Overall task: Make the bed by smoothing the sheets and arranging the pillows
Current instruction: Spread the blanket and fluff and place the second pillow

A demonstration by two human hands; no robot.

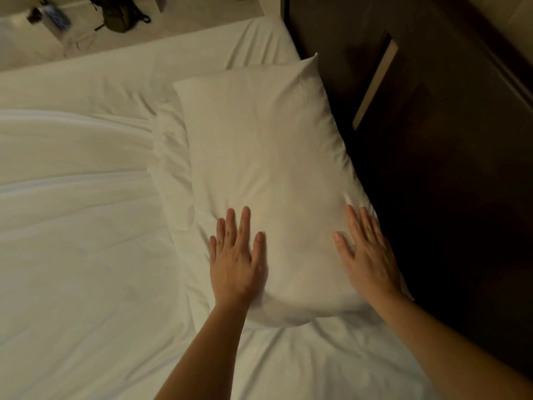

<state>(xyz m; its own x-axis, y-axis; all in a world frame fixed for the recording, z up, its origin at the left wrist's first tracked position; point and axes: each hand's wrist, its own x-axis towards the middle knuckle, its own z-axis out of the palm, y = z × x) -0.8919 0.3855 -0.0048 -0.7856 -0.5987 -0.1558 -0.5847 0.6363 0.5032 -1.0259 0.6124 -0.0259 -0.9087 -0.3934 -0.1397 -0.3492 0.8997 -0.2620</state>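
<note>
A white pillow lies lengthwise on the bed, its long right edge against the dark headboard. My left hand presses flat on the pillow's near left part, fingers straight and spread. My right hand lies flat on its near right edge by the headboard, fingers straight. A second pillow shows partly from under the top one on the left. The white sheet covers the mattress, with long creases at the left and wrinkles near my forearms.
Beyond the bed's far edge, a dark bag and a small blurred object lie on the pale floor. A light strip is set in the dark headboard panel on the right.
</note>
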